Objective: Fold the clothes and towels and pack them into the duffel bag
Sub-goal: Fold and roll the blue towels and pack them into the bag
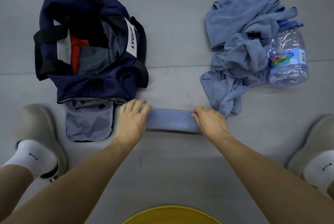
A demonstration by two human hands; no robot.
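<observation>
Folded towel: a blue towel (170, 119) is laid on the floor (173, 43) as a narrow band just in front of the person, between the two hands.
Left hand: the left hand (132, 119) is set on the band's left end, fingers bent over its far edge, so that the end is held down and in line.
Right hand: the right hand (210, 121) is clamped on the right end with curled fingers; the two hands are kept well apart, presumably so that the whole length is controlled at once.
Duffel bag: the duffel bag (94, 86) is placed near the left hand with its mouth open, within easy reach for packing.
Bag contents: an orange garment (76, 50) and a grey garment (92, 59) are seen lying inside.
End pocket: a grey flap (88, 122) is left hanging open on the floor at the bag's near end, just beside the left hand.
Towel pile: a crumpled pile of blue towels (240, 43) is kept on the right, its lower tip just beside the right hand.
Water bottle: a clear bottle (288, 55) is lying against the pile's right side.
Stage: the fold is judged nearly finished; the pile is not yet folded.
Next move: a further fold or a lift into the bag is likely called for.
Risk: the band could spring open if one end is released first.
</observation>
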